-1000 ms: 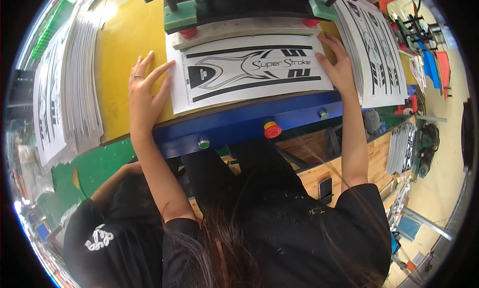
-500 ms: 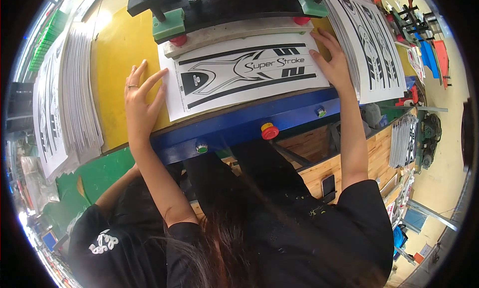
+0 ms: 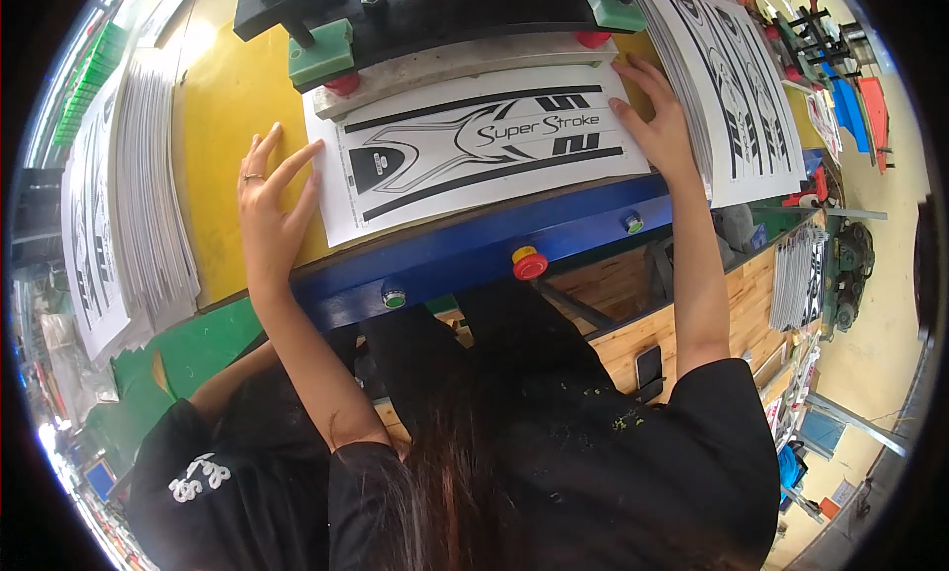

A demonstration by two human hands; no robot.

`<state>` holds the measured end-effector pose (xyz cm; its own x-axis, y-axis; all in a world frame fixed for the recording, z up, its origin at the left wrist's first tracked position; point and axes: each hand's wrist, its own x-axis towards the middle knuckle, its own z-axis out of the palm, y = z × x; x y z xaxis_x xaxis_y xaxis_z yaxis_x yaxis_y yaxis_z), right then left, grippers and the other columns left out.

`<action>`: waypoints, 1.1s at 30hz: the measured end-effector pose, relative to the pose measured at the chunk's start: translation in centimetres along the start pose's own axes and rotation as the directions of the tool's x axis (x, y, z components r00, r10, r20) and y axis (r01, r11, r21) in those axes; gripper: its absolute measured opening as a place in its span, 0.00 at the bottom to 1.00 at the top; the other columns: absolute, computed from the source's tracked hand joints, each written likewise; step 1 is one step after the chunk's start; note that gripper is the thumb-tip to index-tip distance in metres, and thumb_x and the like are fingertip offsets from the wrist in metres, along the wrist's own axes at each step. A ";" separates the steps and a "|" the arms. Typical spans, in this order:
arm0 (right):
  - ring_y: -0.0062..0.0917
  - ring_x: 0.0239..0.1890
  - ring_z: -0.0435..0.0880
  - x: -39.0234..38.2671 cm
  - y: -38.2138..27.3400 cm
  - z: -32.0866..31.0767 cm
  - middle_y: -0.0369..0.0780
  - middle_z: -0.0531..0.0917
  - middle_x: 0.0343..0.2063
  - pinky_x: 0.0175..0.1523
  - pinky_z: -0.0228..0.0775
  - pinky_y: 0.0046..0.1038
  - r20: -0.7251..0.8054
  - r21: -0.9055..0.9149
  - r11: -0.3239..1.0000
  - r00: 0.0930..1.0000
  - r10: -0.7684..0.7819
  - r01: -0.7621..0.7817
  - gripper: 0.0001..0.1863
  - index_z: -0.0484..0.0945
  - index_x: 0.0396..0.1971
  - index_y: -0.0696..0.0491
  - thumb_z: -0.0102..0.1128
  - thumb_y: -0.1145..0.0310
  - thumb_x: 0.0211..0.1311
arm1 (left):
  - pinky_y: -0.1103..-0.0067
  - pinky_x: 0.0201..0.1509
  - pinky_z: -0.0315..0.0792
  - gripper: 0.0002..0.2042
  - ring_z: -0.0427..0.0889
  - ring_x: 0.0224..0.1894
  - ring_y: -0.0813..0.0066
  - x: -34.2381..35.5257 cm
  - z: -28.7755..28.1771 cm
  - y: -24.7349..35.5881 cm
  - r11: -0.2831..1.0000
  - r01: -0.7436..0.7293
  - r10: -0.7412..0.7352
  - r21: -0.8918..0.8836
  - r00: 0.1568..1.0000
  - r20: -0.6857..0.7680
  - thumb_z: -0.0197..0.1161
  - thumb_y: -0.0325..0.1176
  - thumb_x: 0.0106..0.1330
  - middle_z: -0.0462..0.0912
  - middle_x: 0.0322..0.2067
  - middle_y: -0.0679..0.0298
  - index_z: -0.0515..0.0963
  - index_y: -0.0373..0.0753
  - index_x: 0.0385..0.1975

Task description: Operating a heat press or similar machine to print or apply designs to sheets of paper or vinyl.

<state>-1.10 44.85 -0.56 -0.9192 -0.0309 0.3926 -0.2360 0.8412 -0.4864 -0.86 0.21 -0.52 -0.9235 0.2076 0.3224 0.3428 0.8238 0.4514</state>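
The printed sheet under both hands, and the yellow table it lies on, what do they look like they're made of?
The printed sheet looks like thin paper or sticker film, matte white with black graphics; it lies flat, with the left hand and right hand at its ends. The yellow table seems to be painted metal or board: smooth, with a soft sheen; which one is unclear. Its blue front edge looks like painted metal.

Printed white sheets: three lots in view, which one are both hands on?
The single white printed sheet lying flat on the yellow press bed, left hand and right hand at its ends. The others are untouched side stacks.
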 end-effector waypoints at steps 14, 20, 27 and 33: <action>0.43 0.63 0.70 0.0 0.2 0.1 0.49 0.73 0.60 0.66 0.61 0.35 0.001 0.018 1.000 1.000 -0.008 0.008 0.23 0.79 0.52 0.49 0.65 0.66 0.54 | 0.62 0.69 0.57 0.15 0.61 0.68 0.50 0.0 0.2 -0.4 1.000 0.000 0.000 -0.019 1.000 -0.006 0.64 0.32 0.60 0.69 0.63 0.54 0.83 0.51 0.48; 0.42 0.63 0.70 0.0 0.1 0.0 0.49 0.73 0.60 0.66 0.61 0.35 0.001 0.008 1.000 1.000 -0.002 0.002 0.23 0.79 0.52 0.50 0.66 0.65 0.54 | 0.61 0.69 0.57 0.15 0.61 0.68 0.49 0.1 0.2 -0.2 0.999 0.010 -0.010 -0.035 1.000 -0.006 0.64 0.31 0.60 0.69 0.63 0.54 0.83 0.51 0.48; 0.43 0.62 0.71 0.0 0.0 0.0 0.49 0.73 0.59 0.66 0.61 0.35 -0.001 0.007 1.000 1.000 -0.012 0.012 0.23 0.79 0.52 0.50 0.66 0.65 0.54 | 0.61 0.69 0.57 0.16 0.61 0.68 0.49 0.1 0.2 -0.4 0.999 0.002 -0.003 -0.045 1.000 -0.012 0.64 0.30 0.59 0.69 0.63 0.54 0.84 0.51 0.47; 0.42 0.63 0.71 0.1 -0.1 0.0 0.49 0.73 0.59 0.66 0.61 0.35 0.005 0.007 1.000 1.000 -0.009 0.009 0.23 0.79 0.52 0.50 0.65 0.65 0.54 | 0.61 0.69 0.56 0.16 0.61 0.69 0.49 0.0 0.3 -0.3 0.999 0.004 -0.005 -0.037 1.000 -0.012 0.63 0.31 0.59 0.69 0.63 0.54 0.84 0.51 0.47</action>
<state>-1.16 44.75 -0.42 -0.9185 -0.0415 0.3932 -0.2469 0.8370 -0.4883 -1.02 0.12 -0.89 -0.9231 0.1975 0.3301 0.3450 0.8048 0.4831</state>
